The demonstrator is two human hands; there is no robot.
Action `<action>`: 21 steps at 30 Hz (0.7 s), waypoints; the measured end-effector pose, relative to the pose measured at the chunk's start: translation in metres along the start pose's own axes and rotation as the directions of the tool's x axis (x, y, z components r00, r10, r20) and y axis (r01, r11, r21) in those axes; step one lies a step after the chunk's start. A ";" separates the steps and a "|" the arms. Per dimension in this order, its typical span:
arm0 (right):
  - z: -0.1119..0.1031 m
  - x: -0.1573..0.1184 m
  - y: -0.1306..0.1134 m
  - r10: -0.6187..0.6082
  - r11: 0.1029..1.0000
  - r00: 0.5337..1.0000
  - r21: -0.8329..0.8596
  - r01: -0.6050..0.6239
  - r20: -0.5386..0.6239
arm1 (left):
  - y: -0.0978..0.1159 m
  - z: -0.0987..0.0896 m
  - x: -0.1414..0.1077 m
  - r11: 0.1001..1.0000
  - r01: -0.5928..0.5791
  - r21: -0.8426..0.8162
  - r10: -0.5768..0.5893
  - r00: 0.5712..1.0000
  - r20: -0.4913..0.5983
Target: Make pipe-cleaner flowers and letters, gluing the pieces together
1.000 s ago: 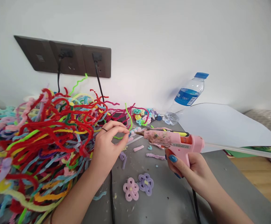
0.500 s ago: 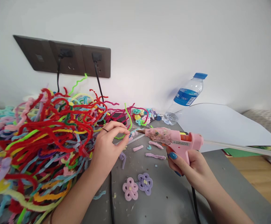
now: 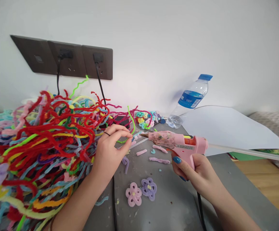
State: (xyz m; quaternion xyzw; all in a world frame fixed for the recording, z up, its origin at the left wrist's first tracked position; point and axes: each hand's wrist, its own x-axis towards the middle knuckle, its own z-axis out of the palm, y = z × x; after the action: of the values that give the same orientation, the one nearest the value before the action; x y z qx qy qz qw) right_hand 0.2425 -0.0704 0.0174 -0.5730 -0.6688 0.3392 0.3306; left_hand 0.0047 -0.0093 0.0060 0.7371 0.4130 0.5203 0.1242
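Observation:
My right hand [image 3: 194,170] is wrapped round the handle of a pink glue gun [image 3: 178,141], its nozzle pointing left. My left hand [image 3: 115,144] is just left of the nozzle, thumb and forefinger pinched together; whatever they pinch is too small to make out. Short pipe cleaner pieces [image 3: 159,160] lie below the gun. Nearer me, a pink flower [image 3: 133,194] and a purple flower [image 3: 149,189], both with yellow centres, lie side by side on the grey table [image 3: 168,205].
A large tangle of coloured pipe cleaners [image 3: 57,138] covers the left side. Behind stand a tilted water bottle [image 3: 191,99] and small fuzzy pieces [image 3: 145,119]. White paper [image 3: 228,128] lies right. Black cables run from wall sockets [image 3: 69,61] and along the table.
The view has shifted very slightly. Both hands keep nearly the same pose, with the glue gun nozzle still close to the left fingertips.

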 end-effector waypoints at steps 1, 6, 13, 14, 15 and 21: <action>0.000 0.000 0.000 -0.003 1.000 1.000 0.002 0.003 0.000 | 0.000 0.000 0.000 1.000 0.000 0.000 0.000 1.000 0.000; 0.000 0.000 0.001 0.004 1.000 1.000 0.005 -0.004 -0.001 | 0.000 0.000 0.000 1.000 -0.005 0.005 0.005 1.000 0.004; 0.000 -0.002 0.003 0.011 1.000 1.000 0.011 -0.011 0.006 | 0.000 0.000 0.000 1.000 -0.014 0.017 0.014 1.000 0.003; 0.000 -0.002 0.004 0.009 1.000 1.000 0.013 -0.009 0.005 | 0.000 0.000 0.000 1.000 -0.014 0.016 0.014 1.000 0.003; 0.000 -0.002 0.004 0.008 1.000 1.000 0.014 -0.008 0.006 | 0.000 0.000 0.000 1.000 -0.013 0.015 0.013 1.000 0.003; 0.000 -0.002 0.003 0.008 1.000 1.000 0.020 -0.008 0.015 | 0.000 0.000 0.000 1.000 -0.015 0.021 0.015 1.000 0.000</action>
State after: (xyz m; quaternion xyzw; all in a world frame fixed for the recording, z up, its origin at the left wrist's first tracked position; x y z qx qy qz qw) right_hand 0.2447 -0.0725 0.0148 -0.5699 -0.6654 0.3514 0.3301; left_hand 0.0047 -0.0093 0.0064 0.7415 0.4128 0.5169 0.1124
